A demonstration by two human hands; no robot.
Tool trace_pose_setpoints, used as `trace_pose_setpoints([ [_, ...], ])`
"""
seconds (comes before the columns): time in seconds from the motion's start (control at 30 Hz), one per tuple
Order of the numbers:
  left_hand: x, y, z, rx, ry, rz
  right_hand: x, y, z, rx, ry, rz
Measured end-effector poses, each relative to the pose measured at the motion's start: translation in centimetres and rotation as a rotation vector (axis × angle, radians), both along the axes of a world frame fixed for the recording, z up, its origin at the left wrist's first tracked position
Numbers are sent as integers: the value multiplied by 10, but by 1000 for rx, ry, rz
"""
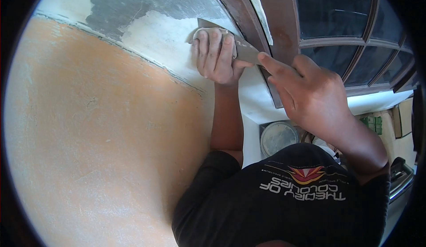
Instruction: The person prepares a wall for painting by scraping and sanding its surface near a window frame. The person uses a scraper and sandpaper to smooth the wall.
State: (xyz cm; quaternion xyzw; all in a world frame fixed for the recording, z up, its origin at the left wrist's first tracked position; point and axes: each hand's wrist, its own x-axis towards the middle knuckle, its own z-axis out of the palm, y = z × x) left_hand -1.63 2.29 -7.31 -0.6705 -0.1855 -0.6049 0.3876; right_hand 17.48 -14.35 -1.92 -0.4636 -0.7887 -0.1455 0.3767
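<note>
My right hand (310,89) is closed around the handle end of a grey putty knife (248,51), with the index finger stretched along it. The handle is mostly hidden by that hand. My left hand (216,56) is closed at the blade end, fingers curled over a flat, whitish, putty-smeared piece (235,47). Its exact kind is hidden under the fingers. A dark blade corner shows just above the left fingers, close to the wall. Behind the hands, a band of white putty (155,31) covers part of the grey wall patch (122,2).
Orange painted wall (102,127) fills the left side, with a rough edge along the grey patch. A brown window frame (282,13) with glass panes is at the upper right. Below are a round pail (278,137) and a green object (372,124).
</note>
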Motion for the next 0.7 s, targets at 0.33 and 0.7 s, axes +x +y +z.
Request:
trace_pose_setpoints([
  [0.33, 4, 0, -3, 6, -62, -37, -7, -6, 11, -55, -37, -10],
  [0.7, 0, 3, 1, 16, -20, -71, -5, -7, 18, -69, -58, -8],
])
